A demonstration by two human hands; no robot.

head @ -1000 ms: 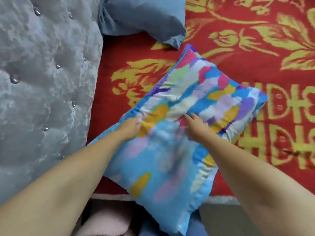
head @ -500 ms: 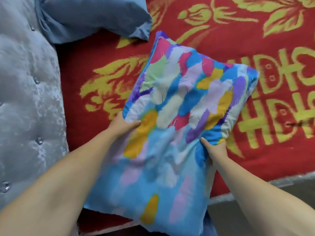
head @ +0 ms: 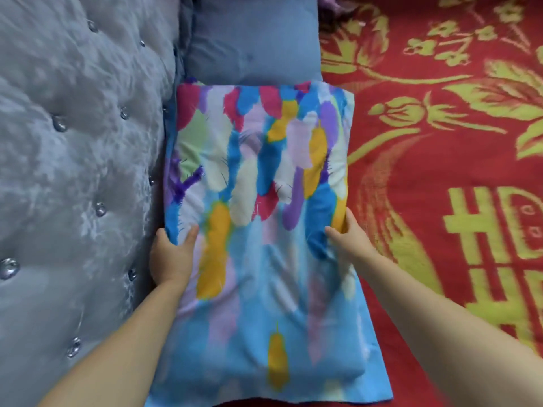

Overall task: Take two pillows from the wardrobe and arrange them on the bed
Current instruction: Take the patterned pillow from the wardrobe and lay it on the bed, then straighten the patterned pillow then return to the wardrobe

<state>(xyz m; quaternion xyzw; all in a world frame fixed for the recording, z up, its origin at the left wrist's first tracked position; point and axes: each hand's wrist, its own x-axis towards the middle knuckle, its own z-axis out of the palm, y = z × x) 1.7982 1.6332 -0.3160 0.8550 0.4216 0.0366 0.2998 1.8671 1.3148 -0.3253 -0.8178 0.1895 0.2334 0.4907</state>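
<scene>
A pillow with a multicoloured feather print (head: 261,207) lies flat on the bed, its left edge against the headboard. My left hand (head: 172,255) grips its left edge, thumb on top. My right hand (head: 349,239) grips its right edge the same way. Beyond it, touching its far edge, lies a plain blue pillow (head: 252,39), also beside the headboard. The near end of the printed pillow's case lies limp at the bed's edge.
A grey tufted headboard (head: 73,171) with shiny buttons fills the left side. A red blanket with yellow floral and character patterns (head: 440,171) covers the bed to the right of the pillows.
The printed pillow has turned from a slant to lie straight along the headboard, shifted left and up against the blue pillow. Both hands moved from its top face to its side edges.
</scene>
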